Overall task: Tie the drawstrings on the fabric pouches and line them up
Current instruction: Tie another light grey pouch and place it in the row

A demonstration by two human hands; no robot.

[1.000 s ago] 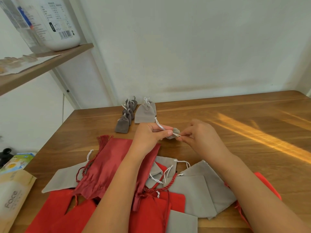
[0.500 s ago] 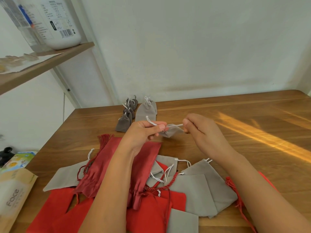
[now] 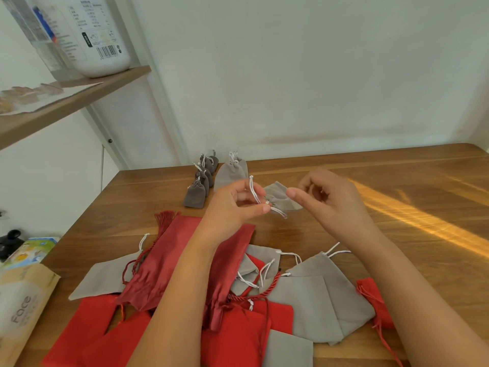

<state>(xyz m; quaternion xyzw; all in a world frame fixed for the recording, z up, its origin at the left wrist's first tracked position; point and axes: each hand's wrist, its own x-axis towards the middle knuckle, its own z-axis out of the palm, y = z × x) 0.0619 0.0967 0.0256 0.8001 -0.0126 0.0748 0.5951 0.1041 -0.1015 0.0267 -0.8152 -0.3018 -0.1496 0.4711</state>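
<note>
My left hand point(image 3: 234, 205) pinches the white drawstring point(image 3: 253, 190) of a small grey pouch point(image 3: 280, 198), which hangs above the wooden table point(image 3: 370, 260). My right hand point(image 3: 332, 201) is just right of the pouch with loosely curled fingers. Its thumb tip is beside the fabric and I see no cord in it. Tied pouches stand in a row at the back: three small dark grey ones point(image 3: 195, 194) and a larger light grey one point(image 3: 229, 174). In front of me lies a pile of flat grey pouches point(image 3: 317, 295), red pouches point(image 3: 232, 337) and a dark red satin pouch point(image 3: 169, 260).
A wooden shelf point(image 3: 79, 94) juts out at the upper left with a white bottle point(image 3: 100, 35) on it. A tissue pack point(image 3: 21, 311) and a colourful box point(image 3: 31, 250) lie past the table's left edge. The wall stands close behind the row.
My right hand has let go of the drawstring and moved right, away from the pouch. My left hand still pinches the cord, which now loops up above its fingers.
</note>
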